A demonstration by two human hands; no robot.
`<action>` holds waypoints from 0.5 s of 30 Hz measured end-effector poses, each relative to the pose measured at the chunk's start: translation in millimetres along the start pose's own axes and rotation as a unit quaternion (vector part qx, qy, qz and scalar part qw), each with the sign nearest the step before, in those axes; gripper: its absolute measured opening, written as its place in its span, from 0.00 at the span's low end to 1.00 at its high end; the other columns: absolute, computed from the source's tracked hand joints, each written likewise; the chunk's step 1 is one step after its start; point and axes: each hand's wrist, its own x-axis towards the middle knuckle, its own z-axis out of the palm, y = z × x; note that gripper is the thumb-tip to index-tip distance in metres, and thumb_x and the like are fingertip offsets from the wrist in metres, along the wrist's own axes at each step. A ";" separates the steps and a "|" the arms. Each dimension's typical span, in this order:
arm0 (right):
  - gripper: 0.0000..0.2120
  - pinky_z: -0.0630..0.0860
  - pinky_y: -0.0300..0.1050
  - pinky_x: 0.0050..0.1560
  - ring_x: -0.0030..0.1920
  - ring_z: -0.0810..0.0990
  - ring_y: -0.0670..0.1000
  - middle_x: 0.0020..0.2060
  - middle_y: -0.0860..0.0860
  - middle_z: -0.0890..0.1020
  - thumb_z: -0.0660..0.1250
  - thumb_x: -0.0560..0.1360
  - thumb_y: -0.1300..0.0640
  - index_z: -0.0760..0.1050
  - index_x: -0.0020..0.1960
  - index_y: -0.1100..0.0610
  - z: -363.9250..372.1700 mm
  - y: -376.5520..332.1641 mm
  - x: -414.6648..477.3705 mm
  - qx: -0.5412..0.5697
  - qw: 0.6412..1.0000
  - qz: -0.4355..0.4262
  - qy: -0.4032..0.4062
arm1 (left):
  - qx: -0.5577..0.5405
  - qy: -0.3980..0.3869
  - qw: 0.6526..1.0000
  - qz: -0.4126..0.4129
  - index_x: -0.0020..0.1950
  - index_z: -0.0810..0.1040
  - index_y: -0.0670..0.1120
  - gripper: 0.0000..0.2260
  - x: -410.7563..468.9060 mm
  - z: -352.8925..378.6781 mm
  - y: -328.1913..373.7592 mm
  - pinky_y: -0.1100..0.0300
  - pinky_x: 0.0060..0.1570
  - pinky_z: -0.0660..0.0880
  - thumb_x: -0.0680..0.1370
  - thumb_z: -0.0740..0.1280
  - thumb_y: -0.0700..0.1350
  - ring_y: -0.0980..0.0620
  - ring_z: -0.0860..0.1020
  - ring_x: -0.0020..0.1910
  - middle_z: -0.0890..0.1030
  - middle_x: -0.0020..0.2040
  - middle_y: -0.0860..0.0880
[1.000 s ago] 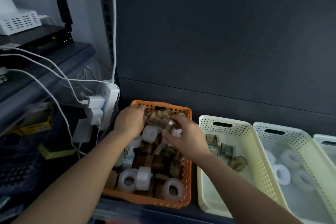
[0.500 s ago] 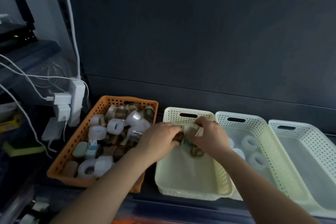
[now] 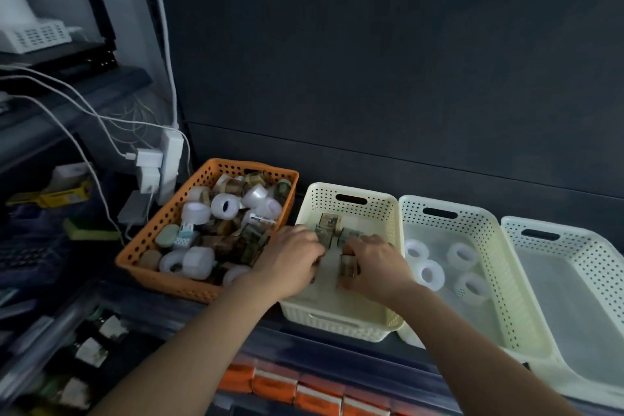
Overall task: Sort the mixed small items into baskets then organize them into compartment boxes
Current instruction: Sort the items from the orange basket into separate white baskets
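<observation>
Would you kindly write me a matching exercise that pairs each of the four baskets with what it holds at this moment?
Baskets:
1. orange basket
2. cream basket
3. third basket
4. far-right basket

Contents:
A. white tape rolls only
B. nothing seen inside
C. mixed pile of rolls
D. patterned rolls, with the left hand and right hand in it

Pairs: 1-C, 2-D, 3-A, 4-B.

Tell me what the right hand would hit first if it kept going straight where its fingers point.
Likely the brown tape roll at the fingertips of the right hand, in the cream basket; they may be touching it. Behind that is the left hand. Depth is unclear.
</observation>
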 end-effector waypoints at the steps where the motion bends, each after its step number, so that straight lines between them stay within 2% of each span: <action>1: 0.28 0.69 0.49 0.62 0.62 0.71 0.53 0.61 0.50 0.76 0.72 0.69 0.43 0.70 0.64 0.52 -0.2 -1.8 0.9 0.000 1.000 0.005 0.002 | -0.013 0.011 1.000 -0.009 0.57 0.81 0.47 0.10 -3.1 -3.2 -1.9 0.55 0.61 0.66 0.77 0.66 0.45 0.52 0.70 0.59 0.77 0.55 0.52; 4: 0.23 0.70 0.48 0.61 0.61 0.72 0.52 0.60 0.49 0.78 0.69 0.71 0.44 0.72 0.63 0.49 0.9 -11.4 4.6 0.015 1.000 0.006 0.021 | -0.044 0.033 0.997 -0.046 0.56 0.81 0.49 0.11 -15.9 -16.5 -13.9 0.56 0.58 0.69 0.77 0.66 0.50 0.53 0.72 0.58 0.78 0.55 0.53; 9: 0.16 0.73 0.47 0.56 0.57 0.74 0.51 0.53 0.49 0.80 0.68 0.73 0.47 0.77 0.60 0.51 -2.9 -52.9 21.0 0.077 0.993 -0.045 0.082 | -0.033 0.042 0.989 -0.141 0.54 0.81 0.48 0.09 -47.0 -38.5 -57.7 0.53 0.51 0.74 0.77 0.65 0.46 0.51 0.74 0.55 0.79 0.54 0.52; 11: 0.15 0.74 0.47 0.55 0.56 0.75 0.51 0.51 0.49 0.80 0.68 0.74 0.49 0.78 0.59 0.51 -4.6 -76.7 29.5 0.100 0.988 -0.074 0.092 | -0.033 0.024 0.981 -0.189 0.57 0.80 0.49 0.10 -60.4 -44.5 -79.9 0.54 0.51 0.75 0.77 0.65 0.46 0.51 0.74 0.55 0.78 0.56 0.51; 13: 0.15 0.75 0.48 0.54 0.57 0.75 0.51 0.52 0.50 0.80 0.68 0.74 0.50 0.78 0.59 0.52 -4.8 -101.8 37.6 0.108 0.985 -0.101 0.084 | -0.043 -0.020 0.972 -0.231 0.59 0.79 0.50 0.12 -73.4 -49.2 -101.7 0.56 0.49 0.74 0.77 0.66 0.50 0.51 0.75 0.55 0.77 0.57 0.51; 15: 0.15 0.75 0.48 0.53 0.57 0.75 0.52 0.52 0.51 0.80 0.68 0.74 0.49 0.78 0.59 0.52 -2.6 -125.1 46.4 0.102 0.986 -0.121 0.054 | -0.041 -0.082 0.963 -0.252 0.52 0.79 0.50 0.13 -84.3 -51.3 -118.2 0.56 0.42 0.73 0.74 0.67 0.57 0.51 0.76 0.50 0.77 0.50 0.52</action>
